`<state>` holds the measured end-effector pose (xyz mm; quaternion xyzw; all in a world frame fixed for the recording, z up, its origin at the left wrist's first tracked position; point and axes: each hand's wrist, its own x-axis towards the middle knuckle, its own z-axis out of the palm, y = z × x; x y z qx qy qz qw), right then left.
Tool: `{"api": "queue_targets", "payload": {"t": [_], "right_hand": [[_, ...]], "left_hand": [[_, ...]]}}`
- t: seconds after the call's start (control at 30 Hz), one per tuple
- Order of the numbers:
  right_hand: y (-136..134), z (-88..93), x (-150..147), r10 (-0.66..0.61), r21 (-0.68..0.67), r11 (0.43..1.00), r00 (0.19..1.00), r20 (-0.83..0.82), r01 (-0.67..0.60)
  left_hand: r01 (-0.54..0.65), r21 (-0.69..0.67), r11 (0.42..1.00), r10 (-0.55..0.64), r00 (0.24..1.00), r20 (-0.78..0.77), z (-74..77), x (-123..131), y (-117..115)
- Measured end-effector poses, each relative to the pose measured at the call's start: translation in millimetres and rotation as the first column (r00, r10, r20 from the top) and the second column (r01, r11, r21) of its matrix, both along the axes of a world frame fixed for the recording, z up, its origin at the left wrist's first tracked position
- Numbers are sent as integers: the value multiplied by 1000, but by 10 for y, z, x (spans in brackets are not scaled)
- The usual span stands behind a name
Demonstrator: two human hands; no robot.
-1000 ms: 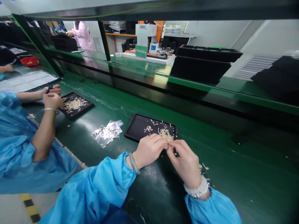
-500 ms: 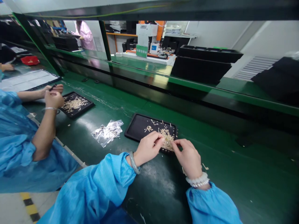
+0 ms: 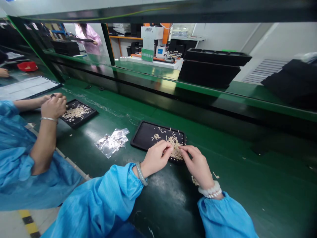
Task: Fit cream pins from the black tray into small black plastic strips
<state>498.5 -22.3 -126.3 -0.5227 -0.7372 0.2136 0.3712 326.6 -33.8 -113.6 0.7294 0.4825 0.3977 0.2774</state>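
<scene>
A black tray [image 3: 142,136] lies on the bench before me, with a heap of small beige strips [image 3: 175,148] at its right end and a few loose ones further left. Over the tray's near edge, my left hand [image 3: 158,156] is closed, thumb against forefinger in a pinch. My right hand [image 3: 196,162] is pinched too, its fingertips at the heap's right side, close to those of the left. Whatever sits between the fingers of either hand is too small to make out. More beige pieces [image 3: 194,180] lie beside my right wrist, partly hidden by it.
Left of my tray are clear plastic bags [image 3: 112,142]. Further left, a co-worker's hands [image 3: 53,104] work beside another black tray [image 3: 92,114] of beige strips. A raised ledge [image 3: 148,87] runs along the back, bearing stacked black trays [image 3: 210,71] and a white machine [image 3: 151,39].
My right hand has moved slightly left, closer to my left hand. The co-worker's hands have drawn together. The whole view has shifted a little.
</scene>
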Motion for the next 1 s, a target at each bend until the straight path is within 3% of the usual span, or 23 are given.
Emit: {"api": "queue_targets", "payload": {"t": [0.13,0.27,0.47,0.67,0.87,1.0], "right_hand": [[-45,89,-56,8,-278,955,950,-313,-100],[-97,147,-117,9,-373,902,874,-485,-216],[-114,158,-132,-68,-412,881,800,-596,-232],[-50,107,-163,-68,-398,886,784,-617,-236],[-25,112,-252,-85,-289,952,829,-553,-96],[-8,146,-205,-142,-217,976,850,-508,33]], "left_hand": [[57,-46,997,-54,996,68,16,7,4],[71,-61,996,-65,994,92,20,5,6],[30,-29,999,-29,1000,11,12,5,-2],[46,-29,999,-47,999,-10,11,-1,25],[103,-32,994,-103,995,-3,-78,-77,117],[-4,35,999,6,999,-54,-224,-174,247]]}}
